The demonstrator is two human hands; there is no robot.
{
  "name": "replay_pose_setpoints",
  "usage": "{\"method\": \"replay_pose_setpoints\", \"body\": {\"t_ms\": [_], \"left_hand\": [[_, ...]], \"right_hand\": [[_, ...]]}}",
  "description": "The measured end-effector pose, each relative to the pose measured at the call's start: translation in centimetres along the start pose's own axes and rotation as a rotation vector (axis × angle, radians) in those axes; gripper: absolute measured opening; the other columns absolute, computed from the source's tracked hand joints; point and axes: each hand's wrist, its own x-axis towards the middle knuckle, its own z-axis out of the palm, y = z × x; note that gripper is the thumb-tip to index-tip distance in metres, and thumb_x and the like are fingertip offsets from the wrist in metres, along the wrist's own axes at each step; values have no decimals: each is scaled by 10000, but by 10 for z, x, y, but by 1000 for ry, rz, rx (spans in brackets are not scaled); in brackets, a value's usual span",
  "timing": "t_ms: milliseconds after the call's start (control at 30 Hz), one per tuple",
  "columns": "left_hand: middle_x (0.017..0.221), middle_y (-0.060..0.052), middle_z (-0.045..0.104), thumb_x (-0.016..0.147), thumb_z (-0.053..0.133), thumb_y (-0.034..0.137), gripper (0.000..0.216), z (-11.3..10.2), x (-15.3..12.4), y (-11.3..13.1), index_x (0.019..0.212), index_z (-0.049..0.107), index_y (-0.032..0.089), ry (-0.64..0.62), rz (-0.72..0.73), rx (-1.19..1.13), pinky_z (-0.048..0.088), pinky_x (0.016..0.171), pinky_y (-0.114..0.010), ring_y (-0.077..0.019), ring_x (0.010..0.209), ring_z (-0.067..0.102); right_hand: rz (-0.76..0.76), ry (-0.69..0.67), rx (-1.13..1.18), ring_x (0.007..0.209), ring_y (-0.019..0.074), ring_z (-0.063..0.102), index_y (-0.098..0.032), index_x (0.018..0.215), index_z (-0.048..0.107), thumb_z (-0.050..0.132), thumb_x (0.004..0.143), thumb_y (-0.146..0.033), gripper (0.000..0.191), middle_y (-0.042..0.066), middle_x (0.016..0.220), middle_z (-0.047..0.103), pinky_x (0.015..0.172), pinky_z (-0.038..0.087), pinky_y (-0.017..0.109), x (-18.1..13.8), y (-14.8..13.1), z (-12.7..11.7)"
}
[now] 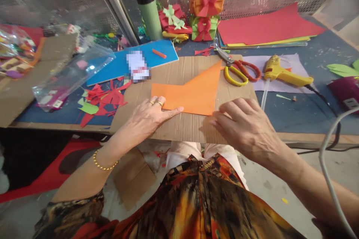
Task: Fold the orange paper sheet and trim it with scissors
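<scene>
A folded sheet of orange paper lies on a brown cardboard sheet, its upper right part rising to a point. My left hand rests flat at its lower left, fingers extended and thumb along the bottom edge. At the lower right corner, my right hand is closed with curled fingers, thumb and forefinger on the paper's corner. The fingertips partly cover that corner. Just beyond the paper's tip are scissors with red and yellow handles, blades pointing away.
A yellow glue gun lies on lilac paper to the right. Red paper sheets are stacked behind. Red scraps lie left, near a blue board. A green bottle and small paper baskets stand at the back.
</scene>
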Motion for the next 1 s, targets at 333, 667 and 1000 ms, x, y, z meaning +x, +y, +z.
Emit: {"method": "replay_pose_setpoints", "body": {"t_ms": [333, 667, 1000], "left_hand": [[1174, -87, 614, 1085, 430, 94, 650, -9, 0, 3, 1630, 418, 447, -69, -3, 29, 503, 891, -332, -216, 1009, 594], [1289, -128, 664, 1005, 433, 9, 648, 3, -40, -18, 1475, 651, 398, 31, -187, -26, 453, 939, -474, -296, 1111, 601], [1163, -146, 707, 972, 427, 17, 540, 7, -58, -39, 1278, 780, 287, 106, -282, 41, 472, 890, -530, -306, 1006, 606]], "right_hand": [[-25, -132, 128, 907, 258, 506, -121, 1200, 686, 528, 1094, -352, 299, 96, 991, 670, 782, 344, 377, 25, -25, 43], [-40, -95, 72, 872, 251, 491, -146, 1107, 684, 515, 1093, -317, 241, 91, 945, 647, 778, 326, 368, 25, -25, 41], [-54, -68, 70, 863, 257, 469, -153, 1095, 696, 508, 1090, -314, 247, 91, 950, 641, 770, 318, 373, 24, -24, 42]]}}
